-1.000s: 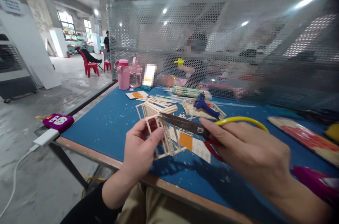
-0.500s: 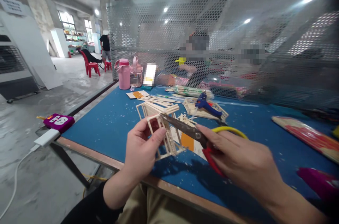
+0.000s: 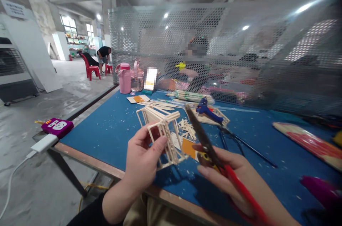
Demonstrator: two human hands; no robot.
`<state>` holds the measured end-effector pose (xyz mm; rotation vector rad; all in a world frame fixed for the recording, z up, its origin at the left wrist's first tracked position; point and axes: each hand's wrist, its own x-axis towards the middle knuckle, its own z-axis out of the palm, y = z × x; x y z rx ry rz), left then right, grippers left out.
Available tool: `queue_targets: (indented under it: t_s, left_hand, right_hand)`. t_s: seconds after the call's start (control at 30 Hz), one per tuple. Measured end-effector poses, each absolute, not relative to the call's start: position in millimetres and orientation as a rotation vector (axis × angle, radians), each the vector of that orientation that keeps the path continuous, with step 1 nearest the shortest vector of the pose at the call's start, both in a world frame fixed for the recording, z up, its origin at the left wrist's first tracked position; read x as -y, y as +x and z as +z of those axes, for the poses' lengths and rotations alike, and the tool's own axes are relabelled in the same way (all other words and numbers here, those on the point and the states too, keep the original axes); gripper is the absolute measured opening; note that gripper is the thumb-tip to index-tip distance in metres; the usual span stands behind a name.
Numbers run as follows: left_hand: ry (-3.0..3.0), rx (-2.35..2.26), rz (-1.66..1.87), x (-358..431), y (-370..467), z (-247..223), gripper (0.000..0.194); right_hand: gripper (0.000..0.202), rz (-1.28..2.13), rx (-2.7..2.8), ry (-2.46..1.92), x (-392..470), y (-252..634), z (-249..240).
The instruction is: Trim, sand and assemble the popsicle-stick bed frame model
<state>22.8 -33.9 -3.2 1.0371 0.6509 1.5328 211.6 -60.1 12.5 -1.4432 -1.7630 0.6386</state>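
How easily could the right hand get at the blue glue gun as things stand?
Probably not directly: the right hand is holding scissors. With those put down, likely yes, since nothing appears to cover the glue gun.

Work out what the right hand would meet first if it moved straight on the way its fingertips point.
Probably the stick frame that the left hand holds, to the left of the right hand; the orange card seems to lie below that line, though depth is unclear.

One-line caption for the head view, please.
Left hand holds a small stick frame above a blue table; right hand holds scissors.
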Motion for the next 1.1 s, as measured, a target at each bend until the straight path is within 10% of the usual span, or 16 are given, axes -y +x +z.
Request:
queue_targets:
  t_s: [1.1]
  left_hand:
    - [1.839,-0.684,1.381,-54.3,39.6,7.0,0.019]
  right_hand:
    - [0.046,0.895,1.005,-0.869,-18.1,174.9,6.9]
